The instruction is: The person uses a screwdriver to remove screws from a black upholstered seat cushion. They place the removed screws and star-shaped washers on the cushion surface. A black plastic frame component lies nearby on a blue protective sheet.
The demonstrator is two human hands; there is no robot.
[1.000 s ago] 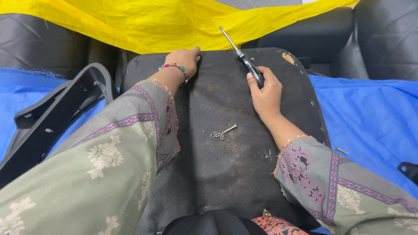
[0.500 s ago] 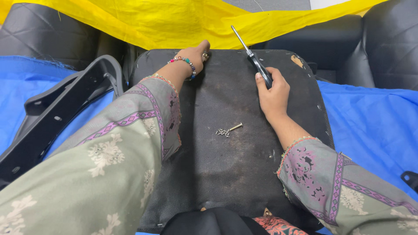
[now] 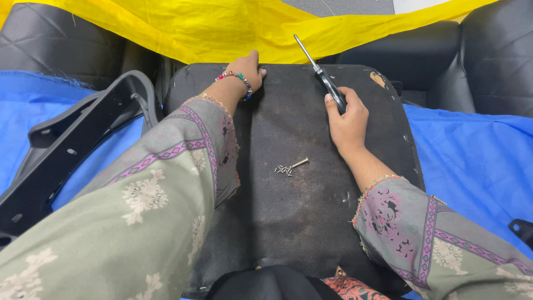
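Black fabric seat base (image 3: 288, 222), underside up, lies lengthwise away from the person; at its middle, between the forearms and nearer the right one, a small heap of screws (image 3: 290, 168). Farther on, right hand (image 3: 348, 119) clenched around a black-handled screwdriver (image 3: 325, 80), long axis slanting up-left, tip pointing at the yellow sheet (image 3: 183, 30). Farthest, left hand (image 3: 247, 72), beaded bracelet at wrist, fingers curled on the base's far edge, holding no tool.

Bright, even overhead light; soft faint shadows under both forearms; sharp focus mid-frame, slight wide-angle stretch toward lower corners.
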